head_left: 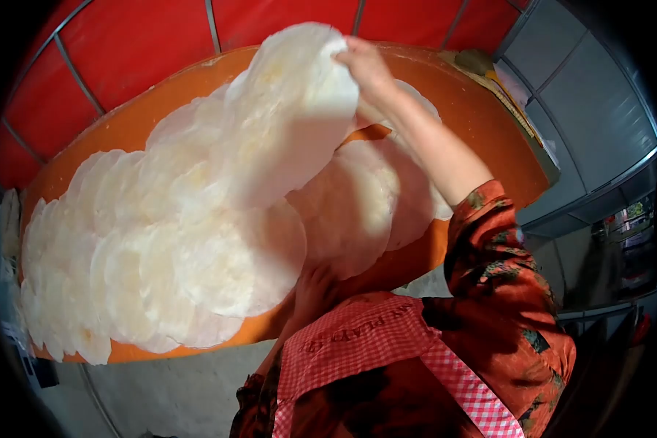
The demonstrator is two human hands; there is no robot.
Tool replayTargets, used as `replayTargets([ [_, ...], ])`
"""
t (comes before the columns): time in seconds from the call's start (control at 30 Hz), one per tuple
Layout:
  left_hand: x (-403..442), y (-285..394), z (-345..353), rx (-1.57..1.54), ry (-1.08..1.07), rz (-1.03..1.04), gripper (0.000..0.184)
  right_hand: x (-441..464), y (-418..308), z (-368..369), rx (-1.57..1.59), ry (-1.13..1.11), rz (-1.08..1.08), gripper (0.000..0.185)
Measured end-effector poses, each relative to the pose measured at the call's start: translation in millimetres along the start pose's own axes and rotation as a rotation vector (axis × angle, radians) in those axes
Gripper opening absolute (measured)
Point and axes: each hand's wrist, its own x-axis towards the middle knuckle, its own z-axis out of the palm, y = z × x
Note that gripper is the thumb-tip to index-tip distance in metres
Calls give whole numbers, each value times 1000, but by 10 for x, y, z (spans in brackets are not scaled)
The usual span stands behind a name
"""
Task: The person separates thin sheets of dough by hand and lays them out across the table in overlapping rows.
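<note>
My right hand (361, 64) pinches the upper right edge of a large thin whitish round sheet (292, 109), which is raised and tilted above the others. Many similar thin round sheets (146, 255) lie overlapping on the orange table (482, 139), mostly to the left. A few more sheets (358, 197) lie under my right forearm. My left hand (317, 285) is low at the table's near edge, in shadow beside the sheets. Its fingers point up toward them, and whether they grip an edge is too dark to tell.
Red panels (292, 25) with metal bars stand behind the table. Some flat items and papers (515, 91) lie at its far right corner. Grey panels (591, 95) rise on the right. A grey floor (175, 394) shows below the near edge.
</note>
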Motion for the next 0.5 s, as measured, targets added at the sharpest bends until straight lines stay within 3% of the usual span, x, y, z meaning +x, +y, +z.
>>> replayTargets([
  [0.07,7,30,21,2,30,-14,34,-168,438,-107,61,-40,156,19],
  [0.17,38,123,62,-10,63,-37,33,-884,753,-359,-8,-27,219,8],
  [0.23,68,139,87,61,41,-65,32,-726,1498,-593,-264,-28,439,10],
  [0.27,66,150,108,94,50,-57,33,-517,2155,-686,-501,-43,648,12],
  [0.37,140,212,135,190,20,-53,35,-506,3168,-1158,-437,-4,673,10],
  [0.47,178,213,156,293,-47,-38,38,-300,3718,-1500,-575,269,99,13],
  [0.5,183,207,175,317,-52,-28,38,-159,3900,-1589,-568,269,82,14],
])
